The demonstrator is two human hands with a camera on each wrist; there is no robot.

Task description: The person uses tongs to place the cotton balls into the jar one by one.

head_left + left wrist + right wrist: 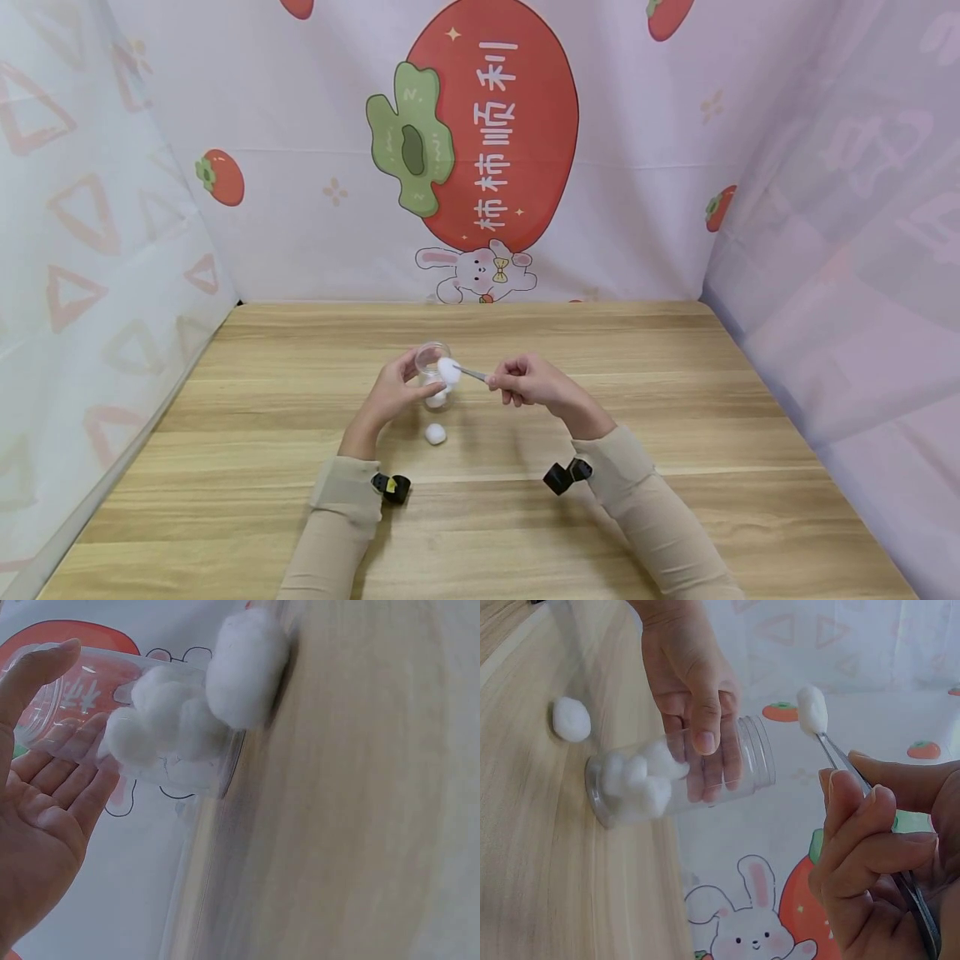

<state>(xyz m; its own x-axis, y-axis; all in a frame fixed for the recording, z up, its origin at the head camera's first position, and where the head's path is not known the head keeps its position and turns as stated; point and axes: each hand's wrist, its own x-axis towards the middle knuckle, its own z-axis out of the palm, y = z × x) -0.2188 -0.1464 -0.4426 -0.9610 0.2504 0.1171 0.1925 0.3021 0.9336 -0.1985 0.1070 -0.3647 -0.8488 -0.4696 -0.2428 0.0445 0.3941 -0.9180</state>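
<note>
My left hand point(392, 390) holds a clear plastic jar point(759, 756), thumb on the near side and fingers round the far side. The jar stands upright on the table, lidless at its mouth, with several cotton balls point(636, 778) in its lower part. My right hand point(528, 383) grips metal tweezers point(839, 754). Between the tweezer tips is one cotton ball point(812, 710), raised beyond the jar's mouth and apart from it in the right wrist view. Another cotton ball point(435, 433) lies on the table on the near side of the jar.
The wooden table point(660, 392) has a printed cloth point(300, 100) hanging behind it and more cloth at both sides. A black wrist camera point(393, 487) sits on the left sleeve, and a second black camera point(564, 477) on the right one.
</note>
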